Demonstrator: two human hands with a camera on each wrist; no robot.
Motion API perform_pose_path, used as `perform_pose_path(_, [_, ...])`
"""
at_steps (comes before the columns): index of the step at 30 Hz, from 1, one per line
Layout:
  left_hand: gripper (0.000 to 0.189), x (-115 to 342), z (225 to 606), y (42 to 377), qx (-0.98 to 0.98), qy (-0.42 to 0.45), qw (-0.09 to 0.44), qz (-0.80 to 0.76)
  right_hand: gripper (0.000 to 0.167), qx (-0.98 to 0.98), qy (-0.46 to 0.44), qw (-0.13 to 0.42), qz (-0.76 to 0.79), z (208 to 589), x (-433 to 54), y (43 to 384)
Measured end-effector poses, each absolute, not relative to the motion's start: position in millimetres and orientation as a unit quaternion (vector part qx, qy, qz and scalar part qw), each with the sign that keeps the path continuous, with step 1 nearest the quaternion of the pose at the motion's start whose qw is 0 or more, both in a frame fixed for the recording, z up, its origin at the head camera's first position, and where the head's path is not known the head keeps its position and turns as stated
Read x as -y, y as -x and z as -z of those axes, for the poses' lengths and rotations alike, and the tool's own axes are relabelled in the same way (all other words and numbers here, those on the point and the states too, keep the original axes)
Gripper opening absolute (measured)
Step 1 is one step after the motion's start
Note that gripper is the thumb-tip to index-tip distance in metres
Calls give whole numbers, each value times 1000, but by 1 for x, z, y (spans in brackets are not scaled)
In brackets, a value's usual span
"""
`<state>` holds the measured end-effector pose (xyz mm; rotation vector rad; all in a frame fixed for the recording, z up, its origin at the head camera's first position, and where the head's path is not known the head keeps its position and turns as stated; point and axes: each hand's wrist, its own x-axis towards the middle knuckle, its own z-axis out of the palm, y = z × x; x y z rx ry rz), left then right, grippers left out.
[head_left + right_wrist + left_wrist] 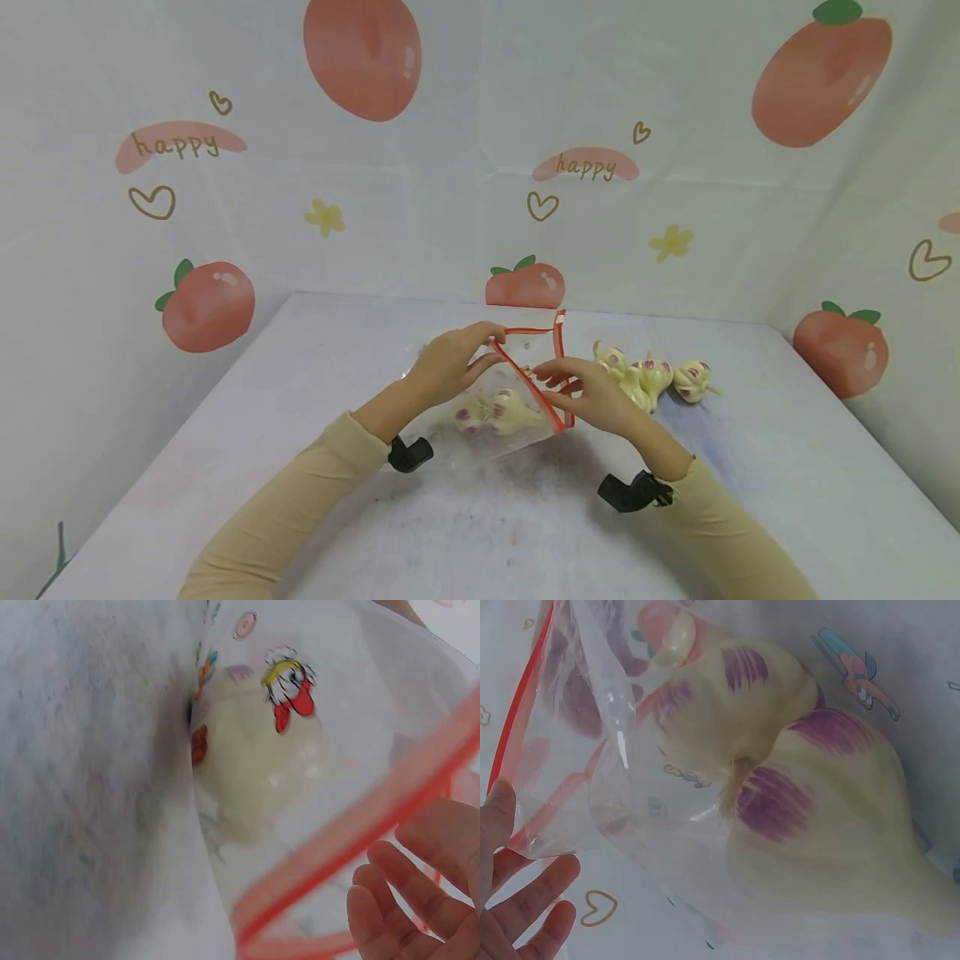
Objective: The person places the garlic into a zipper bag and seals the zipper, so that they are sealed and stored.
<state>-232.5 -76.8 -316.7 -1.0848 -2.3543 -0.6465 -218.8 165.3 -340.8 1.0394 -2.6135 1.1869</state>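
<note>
A clear zip bag (480,446) with a red-edged mouth and small cartoon prints lies on its side, its mouth spread toward the right. Inside are garlic bulbs (817,795), cream with purple streaks; two show in the left wrist view. The left hand (447,364) pinches the red rim (516,727) between thumb and finger, its other fingers spread. At the mouth is the right hand (592,396), its fingers loosely bent by the red edge and nothing seen in its grasp. In the right wrist view, the right hand's fingers (409,892) lie beside the rim.
Several more garlic bulbs (654,373) sit together on the table just beyond the right hand. The white table (480,533) meets a wall cloth (450,217) printed with fruit and hearts. A black wrist device (626,492) is on the right forearm, another (411,455) on the left.
</note>
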Motion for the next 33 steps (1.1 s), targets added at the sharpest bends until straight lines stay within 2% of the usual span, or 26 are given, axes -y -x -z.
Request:
perform_pose_path(17, [24, 81, 321, 232, 858, 388, 243, 234, 32, 885, -260, 138, -360, 335, -228, 212])
perform_pose_path(33, [27, 84, 322, 231, 860, 384, 243, 234, 36, 916, -170, 156, -328, 349, -268, 207])
